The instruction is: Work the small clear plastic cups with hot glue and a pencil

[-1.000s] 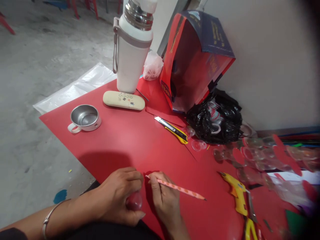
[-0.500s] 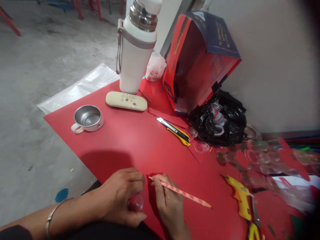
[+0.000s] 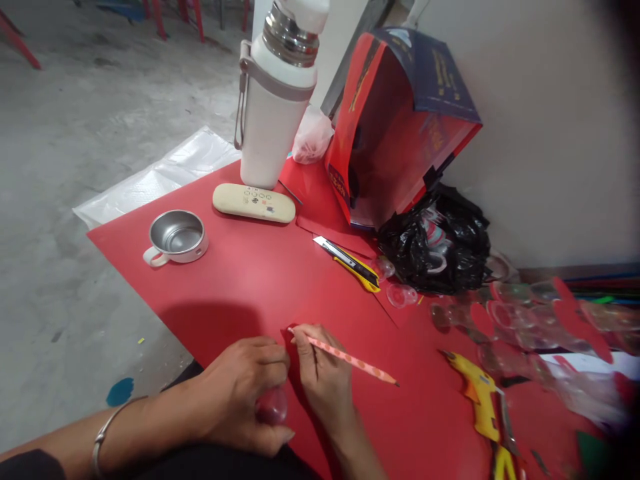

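Note:
My left hand (image 3: 250, 390) is curled round a small clear plastic cup (image 3: 273, 407), pressing it to the red sheet (image 3: 240, 287); the fingers hide most of the cup. Close beside it, my right hand (image 3: 323, 363) grips a pink spotted pencil (image 3: 355, 361). One end of the pencil is near the sheet just past the left fingers. Its other end, with a dark tip, points to the lower right. I cannot tell whether the near end touches the sheet.
A steel-lined cup (image 3: 177, 237), white flask (image 3: 277, 107), cream case (image 3: 254, 203) and open-bladed utility knife (image 3: 347, 262) lie beyond my hands. To the right are a yellow glue gun (image 3: 477, 393), stacked clear cups (image 3: 525, 313), a black plastic bag (image 3: 455, 253) and a red-blue bag (image 3: 390, 127).
My right hand has moved a little up and to the left with the pencil. My left hand stays in place on the cup.

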The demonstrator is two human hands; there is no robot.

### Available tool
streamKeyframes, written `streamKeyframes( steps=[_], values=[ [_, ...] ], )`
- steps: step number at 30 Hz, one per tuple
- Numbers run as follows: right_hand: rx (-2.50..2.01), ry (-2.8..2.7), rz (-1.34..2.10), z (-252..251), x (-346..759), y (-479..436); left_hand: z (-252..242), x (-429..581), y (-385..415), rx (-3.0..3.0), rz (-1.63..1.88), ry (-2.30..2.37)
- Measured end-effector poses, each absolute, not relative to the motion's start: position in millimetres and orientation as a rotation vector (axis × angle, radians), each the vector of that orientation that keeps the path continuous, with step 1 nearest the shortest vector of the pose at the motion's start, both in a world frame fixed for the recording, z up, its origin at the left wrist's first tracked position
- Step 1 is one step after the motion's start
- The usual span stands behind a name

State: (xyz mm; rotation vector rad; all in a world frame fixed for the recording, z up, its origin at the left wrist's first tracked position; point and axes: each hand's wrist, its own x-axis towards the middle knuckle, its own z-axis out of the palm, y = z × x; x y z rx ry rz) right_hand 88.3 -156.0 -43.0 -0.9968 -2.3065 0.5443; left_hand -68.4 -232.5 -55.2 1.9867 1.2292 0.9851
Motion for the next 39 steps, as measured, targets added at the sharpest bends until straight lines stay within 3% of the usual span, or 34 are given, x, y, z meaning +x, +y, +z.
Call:
streamKeyframes(
  steps=[15,33,39],
  values=[
    [-0.977,-2.334,0.780,-36.6,92.6,-155.6,-54.6,-64.9,-232.3,2.020,0.998,1.268],
    [-0.986,-2.333,0.586,-40.0,87.1,-153.8,-51.7,-66.3,-231.7,1.962,1.013,1.258],
    [-0.988,-2.338,0.665,-38.0,91.1,-157.4,-51.1,-66.4,-229.8,1.973,1.040,1.257]
  ],
)
